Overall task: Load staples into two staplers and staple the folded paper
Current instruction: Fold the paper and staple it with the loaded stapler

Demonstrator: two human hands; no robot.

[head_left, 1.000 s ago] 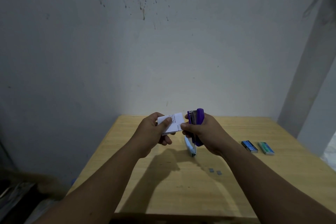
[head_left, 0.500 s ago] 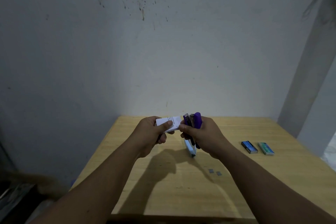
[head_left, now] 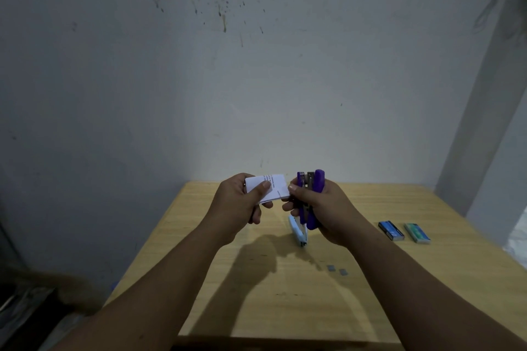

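Observation:
My left hand (head_left: pixel 239 205) grips a small folded white paper (head_left: pixel 273 185) with printed text, held above the wooden table (head_left: pixel 256 308). My right hand (head_left: pixel 322 208) holds a purple stapler (head_left: pixel 312 196) upright, its jaws pointing up, just right of the paper's edge. The paper's right edge sits beside my right thumb, at or just outside the stapler's jaws. A light blue stapler (head_left: pixel 298 232) lies on the table below my right hand, partly hidden by it.
Two staple boxes lie at the right of the table: a dark blue box (head_left: pixel 391 231) and a green box (head_left: pixel 417 233). Two small grey staple strips (head_left: pixel 336 269) lie near the middle. A wall stands close behind the table.
The paper was pressed against the stapler's jaws half a second ago; now both hands have risen slightly and the paper sits a little left of the jaws.

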